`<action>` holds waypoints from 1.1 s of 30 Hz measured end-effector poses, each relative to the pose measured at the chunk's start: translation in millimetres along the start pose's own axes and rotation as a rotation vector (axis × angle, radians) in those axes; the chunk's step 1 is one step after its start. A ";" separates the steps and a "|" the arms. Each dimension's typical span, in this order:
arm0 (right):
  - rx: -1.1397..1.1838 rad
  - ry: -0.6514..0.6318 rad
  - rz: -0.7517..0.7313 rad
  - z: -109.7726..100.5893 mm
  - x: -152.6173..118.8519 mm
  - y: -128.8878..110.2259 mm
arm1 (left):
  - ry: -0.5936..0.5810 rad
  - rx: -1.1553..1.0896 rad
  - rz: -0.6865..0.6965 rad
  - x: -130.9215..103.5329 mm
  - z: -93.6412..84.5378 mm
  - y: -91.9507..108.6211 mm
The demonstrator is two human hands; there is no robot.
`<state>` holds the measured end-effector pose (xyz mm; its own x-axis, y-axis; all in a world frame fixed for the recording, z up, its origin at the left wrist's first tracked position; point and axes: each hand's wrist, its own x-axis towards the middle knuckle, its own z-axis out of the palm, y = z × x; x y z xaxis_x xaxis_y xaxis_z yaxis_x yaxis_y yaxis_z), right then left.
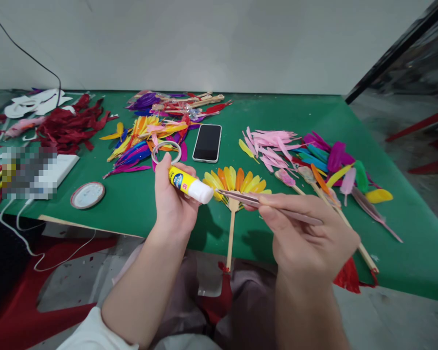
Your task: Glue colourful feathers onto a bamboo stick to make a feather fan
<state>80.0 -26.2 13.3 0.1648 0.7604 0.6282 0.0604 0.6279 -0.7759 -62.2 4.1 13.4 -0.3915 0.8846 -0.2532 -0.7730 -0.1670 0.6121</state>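
My left hand (175,209) is closed round a yellow glue stick (190,184) with a white end pointing right. A bracelet-like ring (166,151) shows just behind its fingers; whether they touch it I cannot tell. In my right hand (306,233) is a pair of metal tweezers (277,208), tips pointing left, close to the glue stick's white end. Below the tips lies a feather fan (237,179) of yellow and orange feathers on a wooden handle (231,238) with a red tassel. Whether the tweezers hold anything is too small to tell.
A phone (207,142) lies mid-table. Coloured feathers (138,141) are heaped left of it, pink feathers (273,143) to the right. More wooden sticks (354,228) lie at right. A round lid (87,195), dark red strips (73,124) and a white box (63,170) with cables are at left.
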 end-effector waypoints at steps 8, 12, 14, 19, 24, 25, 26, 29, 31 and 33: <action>0.031 -0.023 0.028 0.1 -1.2 -0.7 | -0.006 -0.001 0.016 -1.5 1.1 -0.7; 0.014 -0.030 0.019 -0.6 -1.3 -1.6 | -0.001 0.007 0.035 -1.9 1.6 -0.6; 0.001 -0.030 0.020 -0.8 -1.2 -2.1 | -0.004 0.012 0.036 -1.8 1.4 -0.6; 0.025 -0.055 0.040 -0.6 -2.0 -3.6 | -0.006 0.017 0.038 -1.0 0.4 -0.6; -0.026 -0.052 0.042 0.3 -2.8 -4.0 | -0.002 0.037 0.034 -1.3 0.9 -0.6; -0.038 -0.050 0.035 0.5 -2.5 -3.7 | 0.001 0.036 0.034 -1.3 0.9 -0.5; -0.049 -0.048 0.027 0.8 -2.1 -3.3 | 0.002 0.033 0.033 -1.1 0.7 -0.2; -0.077 -0.030 -0.020 1.4 -0.6 -2.1 | -0.003 0.021 -0.002 0.0 -0.6 1.0; -0.089 -0.015 -0.043 1.4 0.1 -1.6 | -0.001 0.012 -0.035 0.8 -1.4 1.7; -0.079 -0.016 -0.046 1.2 0.1 -1.4 | 0.014 0.000 -0.057 1.4 -1.8 1.9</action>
<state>78.7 -26.8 14.5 0.1440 0.7338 0.6640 0.1453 0.6480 -0.7477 -65.2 4.2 12.8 -0.3537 0.8864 -0.2987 -0.7942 -0.1159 0.5966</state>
